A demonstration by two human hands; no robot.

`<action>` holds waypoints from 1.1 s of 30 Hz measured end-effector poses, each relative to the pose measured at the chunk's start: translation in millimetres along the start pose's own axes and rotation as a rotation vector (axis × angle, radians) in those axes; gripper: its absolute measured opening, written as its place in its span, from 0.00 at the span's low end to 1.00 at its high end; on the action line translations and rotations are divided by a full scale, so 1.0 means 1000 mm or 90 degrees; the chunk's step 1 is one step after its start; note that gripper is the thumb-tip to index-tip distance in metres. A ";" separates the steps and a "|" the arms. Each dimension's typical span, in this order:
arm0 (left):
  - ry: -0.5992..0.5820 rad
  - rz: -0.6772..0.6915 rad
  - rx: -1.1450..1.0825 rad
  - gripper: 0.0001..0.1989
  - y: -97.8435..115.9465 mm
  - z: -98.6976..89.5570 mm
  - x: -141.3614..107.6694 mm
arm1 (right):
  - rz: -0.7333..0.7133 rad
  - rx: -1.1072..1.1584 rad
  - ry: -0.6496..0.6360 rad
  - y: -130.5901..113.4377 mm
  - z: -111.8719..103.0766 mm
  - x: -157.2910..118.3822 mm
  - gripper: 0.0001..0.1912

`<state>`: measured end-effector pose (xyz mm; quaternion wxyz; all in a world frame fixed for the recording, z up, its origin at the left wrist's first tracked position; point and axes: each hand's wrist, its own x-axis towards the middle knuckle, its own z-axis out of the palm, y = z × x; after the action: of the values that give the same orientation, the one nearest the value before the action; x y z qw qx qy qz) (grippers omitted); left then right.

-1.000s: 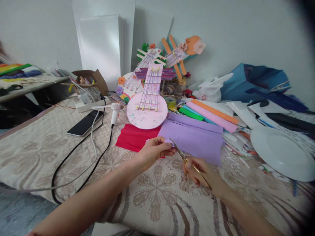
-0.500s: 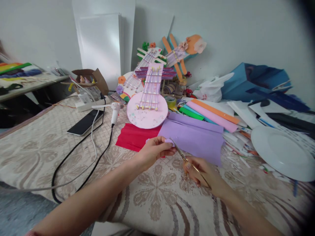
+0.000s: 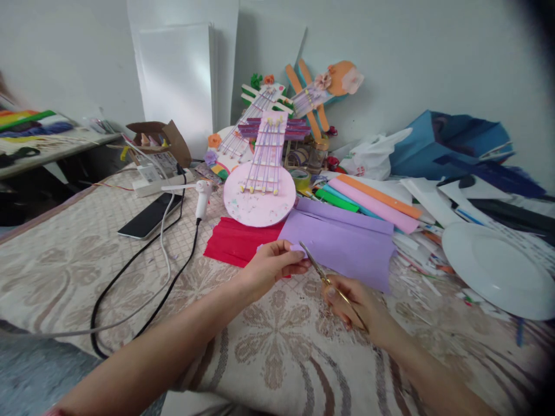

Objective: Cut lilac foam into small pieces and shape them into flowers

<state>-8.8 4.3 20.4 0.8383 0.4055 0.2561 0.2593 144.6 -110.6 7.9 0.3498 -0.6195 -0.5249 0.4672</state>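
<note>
Between the fingertips of my left hand (image 3: pixel 277 261) is a small piece of purple paper (image 3: pixel 296 248). My right hand (image 3: pixel 349 300) is closed round gold-handled scissors (image 3: pixel 318 270), whose blade tips lie at the edge of that small piece. Behind both hands, a larger purple crepe sheet (image 3: pixel 342 245) lies on the patterned cloth, with a red crepe sheet (image 3: pixel 234 242) to its left. A pink round-bodied model instrument (image 3: pixel 260 202) with purple strings rests just beyond the red sheet.
On the left are a white glue gun (image 3: pixel 202 199), a black phone (image 3: pixel 150 216), looping cables and a cardboard box (image 3: pixel 160 144). Paper rolls (image 3: pixel 377 202), scraps and a white plate (image 3: pixel 494 271) crowd the right, before a blue bag (image 3: pixel 451 144).
The scissor handles and my right hand have shifted very slightly. My left hand keeps its place with the small purple piece.
</note>
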 end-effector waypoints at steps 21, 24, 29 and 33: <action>-0.121 -0.022 0.196 0.08 -0.009 0.001 -0.005 | -0.047 0.271 0.088 0.004 0.009 0.008 0.08; -0.179 0.002 0.182 0.17 -0.006 0.001 -0.006 | -0.033 0.375 0.042 0.004 0.009 0.012 0.09; -0.181 0.036 0.214 0.09 -0.006 0.002 -0.006 | -0.018 0.463 -0.034 0.000 0.011 0.013 0.08; -0.093 0.008 0.231 0.07 -0.006 0.004 -0.005 | -0.033 0.365 0.059 -0.005 0.010 0.010 0.13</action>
<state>-8.6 -4.0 18.9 0.7662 0.5692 0.2346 0.1844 133.1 -100.5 7.6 0.5464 -0.5025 -0.3704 0.5585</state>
